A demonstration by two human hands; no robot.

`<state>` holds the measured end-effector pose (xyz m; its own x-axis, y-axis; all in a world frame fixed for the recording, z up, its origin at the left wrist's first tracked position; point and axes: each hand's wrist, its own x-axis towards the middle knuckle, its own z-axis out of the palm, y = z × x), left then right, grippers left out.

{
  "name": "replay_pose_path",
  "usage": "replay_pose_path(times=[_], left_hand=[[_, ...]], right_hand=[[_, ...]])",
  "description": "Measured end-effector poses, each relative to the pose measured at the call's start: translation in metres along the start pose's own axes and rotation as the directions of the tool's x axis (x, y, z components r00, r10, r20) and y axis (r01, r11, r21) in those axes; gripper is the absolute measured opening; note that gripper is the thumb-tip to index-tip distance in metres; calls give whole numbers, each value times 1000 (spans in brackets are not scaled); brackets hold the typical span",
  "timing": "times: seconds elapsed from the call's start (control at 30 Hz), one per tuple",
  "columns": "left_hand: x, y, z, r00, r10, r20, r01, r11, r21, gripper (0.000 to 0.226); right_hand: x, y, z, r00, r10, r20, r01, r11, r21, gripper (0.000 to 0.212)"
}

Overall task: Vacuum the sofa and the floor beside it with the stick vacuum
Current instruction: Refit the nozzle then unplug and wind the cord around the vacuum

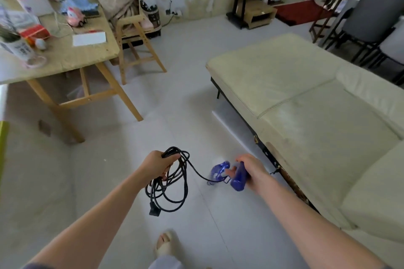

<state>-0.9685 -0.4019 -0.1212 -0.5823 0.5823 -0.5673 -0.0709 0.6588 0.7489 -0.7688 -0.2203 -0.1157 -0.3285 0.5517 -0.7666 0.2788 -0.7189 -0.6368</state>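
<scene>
A person's right hand point(249, 169) grips the blue handle of a stick vacuum point(229, 176), held low over the pale tiled floor point(122, 170) just beside the front edge of a cream sofa point(306, 116); only the handle end shows, blurred, and no brand or label on it can be read. One black power cord point(172, 183) runs from the vacuum to the left hand point(158, 165), whose fingers are curled round a bundle of several hanging loops, the plug point(154, 212) dangling at the bottom. One foot in a light slipper point(165, 243) stands on the floor below the hands. To the left stands one wooden table point(87, 57) crowded with papers, a pink toy point(74, 15) and a white pot point(20, 48) bearing dark printing too blurred to read. Behind it is one wooden chair point(137, 35) draped with beige cloth. Two dark chairs point(367, 22) stand beyond the sofa at right.
</scene>
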Motion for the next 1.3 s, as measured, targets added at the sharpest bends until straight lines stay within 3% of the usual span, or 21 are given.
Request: replay_pose_path(times=[0.1,0.17,0.27,0.37,0.43,0.47,0.53,0.57,0.6,0.7,0.83,0.97,1.07,1.13,1.3], left_hand=[[16,6,-13,1000,-12,-9,12,999,-40,47],[32,7,-23,999,-32,-10,31,996,-85,46],[53,9,-37,999,-50,-6,49,992,-120,40],[72,13,-41,999,-45,-7,44,996,-83,33],[88,14,-40,999,-42,-6,41,998,-45,31],[93,15,-38,999,-42,-5,41,999,-24,32],[102,17,-32,999,-54,-8,54,999,4,35],[108,18,-28,998,-66,-16,66,998,-1,37],[113,19,-25,997,-78,-26,77,997,-31,36],[129,22,-9,988,-126,-85,101,962,-253,20],[156,36,19,952,-253,-170,132,845,-519,6],[192,64,44,919,-319,-231,99,754,-649,14],[221,82,58,886,-351,-302,63,737,-673,18],[237,91,64,880,-342,-328,34,735,-677,17],[247,110,70,955,-213,-207,52,807,-588,22]], right_hand=[[4,-12,33,999,21,27,-27,976,216,9],[15,-19,56,997,-35,75,19,977,212,18],[34,-26,77,982,-147,118,152,988,-35,34],[54,-35,86,947,-277,161,318,873,-370,32],[67,-48,92,900,-396,181,410,631,-658,19],[69,-56,95,864,-450,227,430,424,-797,15],[72,-74,101,804,-499,322,382,19,-924,13],[76,-82,105,778,-519,353,373,-71,-925,15],[80,-88,109,760,-533,371,385,-91,-918,16],[107,-108,115,727,-583,363,447,1,-895,19],[149,-141,123,697,-589,409,525,31,-851,18],[173,-170,123,722,-443,531,672,270,-689,9],[191,-183,117,694,-407,594,713,268,-648,9],[204,-189,115,655,-381,653,746,188,-639,15],[225,-205,114,625,-271,732,776,118,-619,11]])
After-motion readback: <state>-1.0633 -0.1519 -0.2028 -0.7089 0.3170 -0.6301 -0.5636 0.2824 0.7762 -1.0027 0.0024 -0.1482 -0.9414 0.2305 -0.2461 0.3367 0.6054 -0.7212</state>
